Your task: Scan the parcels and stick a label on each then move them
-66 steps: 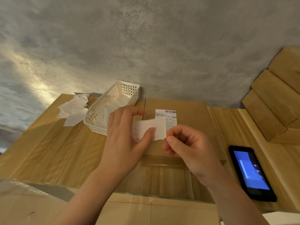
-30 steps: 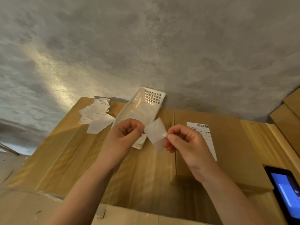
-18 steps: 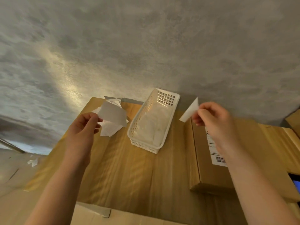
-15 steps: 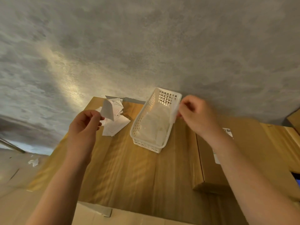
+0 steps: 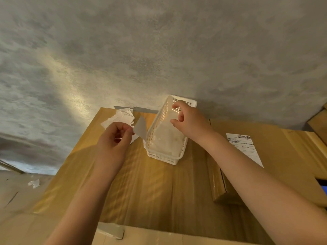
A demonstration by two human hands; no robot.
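Observation:
My left hand (image 5: 115,138) pinches a small white paper slip (image 5: 140,129) by its corner, just left of the white plastic basket (image 5: 163,157). Over the far end of the basket hovers my right hand (image 5: 188,119), fingers loosely curled, with nothing visible between them. The basket holds several pale paper pieces. A flat cardboard parcel (image 5: 286,161) lies to the right, apart from both hands, with a printed shipping label (image 5: 245,148) on its top face.
Everything rests on a large cardboard surface (image 5: 141,188) against a grey wall. A pile of white slips (image 5: 122,115) lies at its far left corner. A phone's edge (image 5: 324,189) shows at far right, and more boxes (image 5: 319,124) are stacked beyond the parcel.
The two hands pulled one paper into two pieces. My right hand carried its piece to the basket and now shows none; my left hand still pinches its slip, now nearer the basket.

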